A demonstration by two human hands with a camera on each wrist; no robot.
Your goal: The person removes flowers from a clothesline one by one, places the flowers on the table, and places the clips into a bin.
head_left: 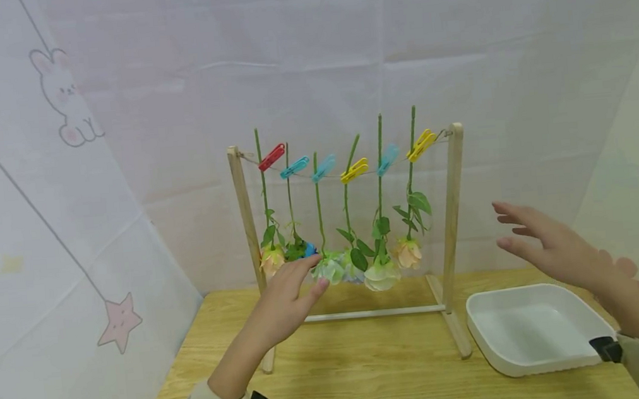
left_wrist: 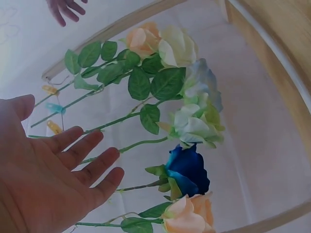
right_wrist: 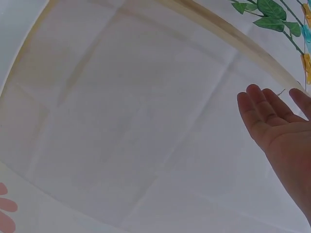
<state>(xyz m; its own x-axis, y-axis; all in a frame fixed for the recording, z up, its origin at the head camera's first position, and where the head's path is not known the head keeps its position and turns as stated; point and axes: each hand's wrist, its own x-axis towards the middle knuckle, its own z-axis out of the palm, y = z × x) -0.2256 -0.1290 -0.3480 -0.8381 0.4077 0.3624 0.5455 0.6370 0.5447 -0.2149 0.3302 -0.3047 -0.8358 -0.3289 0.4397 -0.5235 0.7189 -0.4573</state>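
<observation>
Several artificial flowers hang heads down from a string on a wooden rack (head_left: 452, 213), each stem clipped by a clothespin. The clothespins are a red one (head_left: 272, 157), blue ones (head_left: 295, 167) and yellow ones (head_left: 421, 145). Peach roses (head_left: 408, 253) hang at both ends, with a blue rose (left_wrist: 188, 171), pale green (left_wrist: 194, 124) and cream (head_left: 382, 276) blooms between. My left hand (head_left: 285, 301) is held in front of the left blooms, fingers extended, holding nothing. My right hand (head_left: 552, 246) hovers in the air right of the rack, above the tray, fingers loosely bent and nothing in them.
A white tray (head_left: 533, 295) stands on the wooden table (head_left: 369, 372) right of the rack. The rack's white crossbar (head_left: 375, 313) runs low between its feet. A pale cloth (head_left: 306, 48) with rabbit and star prints surrounds the table at the back and sides.
</observation>
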